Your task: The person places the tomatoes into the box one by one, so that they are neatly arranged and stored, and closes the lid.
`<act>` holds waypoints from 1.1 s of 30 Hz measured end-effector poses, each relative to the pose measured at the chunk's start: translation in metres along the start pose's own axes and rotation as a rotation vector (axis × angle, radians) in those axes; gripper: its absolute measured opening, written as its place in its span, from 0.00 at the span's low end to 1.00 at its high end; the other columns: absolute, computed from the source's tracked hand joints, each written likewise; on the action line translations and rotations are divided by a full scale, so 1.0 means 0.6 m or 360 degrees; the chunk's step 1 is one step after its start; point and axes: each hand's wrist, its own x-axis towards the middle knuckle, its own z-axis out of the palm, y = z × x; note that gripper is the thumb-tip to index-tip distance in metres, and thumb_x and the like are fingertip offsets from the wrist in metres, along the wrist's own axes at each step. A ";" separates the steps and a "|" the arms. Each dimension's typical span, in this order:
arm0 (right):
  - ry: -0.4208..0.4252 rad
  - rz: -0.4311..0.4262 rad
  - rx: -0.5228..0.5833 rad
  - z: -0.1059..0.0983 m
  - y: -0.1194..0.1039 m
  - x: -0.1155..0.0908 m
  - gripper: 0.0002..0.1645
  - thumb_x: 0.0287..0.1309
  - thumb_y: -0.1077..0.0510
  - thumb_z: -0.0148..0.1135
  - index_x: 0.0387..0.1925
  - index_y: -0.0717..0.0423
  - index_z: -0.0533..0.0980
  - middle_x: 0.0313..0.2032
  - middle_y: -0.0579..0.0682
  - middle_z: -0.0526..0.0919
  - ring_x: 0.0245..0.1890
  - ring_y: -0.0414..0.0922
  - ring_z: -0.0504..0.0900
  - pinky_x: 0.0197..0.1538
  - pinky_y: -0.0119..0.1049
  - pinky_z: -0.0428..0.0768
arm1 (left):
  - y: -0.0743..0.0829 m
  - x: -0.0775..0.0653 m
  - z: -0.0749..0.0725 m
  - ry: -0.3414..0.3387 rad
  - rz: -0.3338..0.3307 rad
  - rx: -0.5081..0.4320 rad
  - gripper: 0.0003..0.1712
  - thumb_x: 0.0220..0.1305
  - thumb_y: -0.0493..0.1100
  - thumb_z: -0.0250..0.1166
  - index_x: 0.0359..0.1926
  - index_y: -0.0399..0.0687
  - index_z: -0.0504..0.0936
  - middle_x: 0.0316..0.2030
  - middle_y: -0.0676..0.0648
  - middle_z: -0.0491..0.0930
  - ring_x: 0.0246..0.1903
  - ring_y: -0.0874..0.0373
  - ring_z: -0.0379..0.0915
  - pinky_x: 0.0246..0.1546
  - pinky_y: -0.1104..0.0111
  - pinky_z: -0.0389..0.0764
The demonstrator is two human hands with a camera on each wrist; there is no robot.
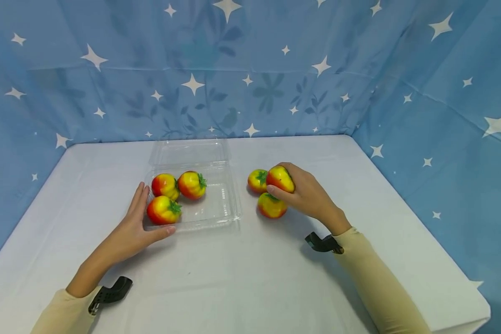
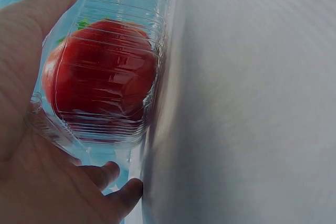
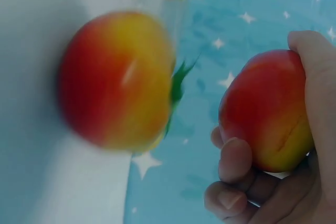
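A clear plastic clamshell box (image 1: 208, 204) lies with its lid (image 1: 189, 152) folded back, holding three red-and-yellow fruits with green leafy tops, among them a near-left fruit (image 1: 163, 210). Along the box's left side and near corner rests my left hand (image 1: 139, 236), fingers extended and thumb spread; through the ribbed wall the left wrist view shows one fruit (image 2: 105, 72). My right hand (image 1: 302, 192) grips another such fruit (image 1: 280, 179) between thumb and curled fingers, above the table. Below it sit two more, a farther fruit (image 1: 256, 181) and a nearer fruit (image 1: 271, 207).
The table (image 1: 234, 287) is covered with a white cloth. A blue curtain (image 1: 250, 93) with white stars hangs behind it and along the right side. Each wrist bears a black device, such as the right wrist's mount (image 1: 323, 242).
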 end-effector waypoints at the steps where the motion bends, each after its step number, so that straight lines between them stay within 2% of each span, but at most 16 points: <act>1: -0.0004 -0.0018 -0.0003 0.003 -0.005 0.003 0.34 0.70 0.41 0.69 0.66 0.57 0.73 0.52 0.51 0.82 0.45 0.47 0.81 0.47 0.45 0.86 | 0.000 0.000 0.000 -0.0001 0.0000 -0.0002 0.76 0.66 0.64 0.74 0.85 0.46 0.23 0.84 0.45 0.16 0.82 0.33 0.23 0.71 0.24 0.45; 9: -0.0011 -0.0139 -0.0006 0.024 -0.059 0.035 0.37 0.68 0.41 0.70 0.68 0.57 0.72 0.53 0.51 0.82 0.47 0.48 0.80 0.48 0.46 0.86 | 0.000 0.005 0.001 -0.0003 -0.0010 0.0006 0.76 0.65 0.65 0.74 0.85 0.46 0.24 0.84 0.45 0.17 0.82 0.32 0.25 0.71 0.24 0.46; 20: 0.0011 -0.0378 0.0077 0.060 -0.129 0.087 0.35 0.67 0.43 0.71 0.66 0.58 0.73 0.53 0.50 0.82 0.46 0.45 0.80 0.45 0.41 0.85 | 0.000 0.005 -0.003 0.0000 -0.0013 0.0023 0.76 0.65 0.64 0.75 0.85 0.46 0.24 0.84 0.44 0.18 0.82 0.31 0.26 0.70 0.24 0.47; 27: -0.0037 -0.0406 0.0120 0.090 -0.146 0.098 0.36 0.68 0.45 0.71 0.69 0.59 0.71 0.58 0.53 0.80 0.50 0.46 0.79 0.48 0.38 0.85 | 0.000 0.010 0.001 0.0001 -0.0021 0.0032 0.76 0.64 0.64 0.75 0.86 0.46 0.25 0.84 0.44 0.18 0.82 0.32 0.27 0.70 0.24 0.48; 33: -0.0106 -0.0346 0.0131 0.108 -0.151 0.100 0.38 0.69 0.43 0.71 0.71 0.57 0.71 0.62 0.54 0.75 0.52 0.47 0.78 0.50 0.37 0.86 | -0.003 0.006 0.000 0.0015 -0.0017 0.0018 0.77 0.65 0.64 0.75 0.85 0.46 0.24 0.84 0.45 0.18 0.82 0.32 0.26 0.71 0.25 0.46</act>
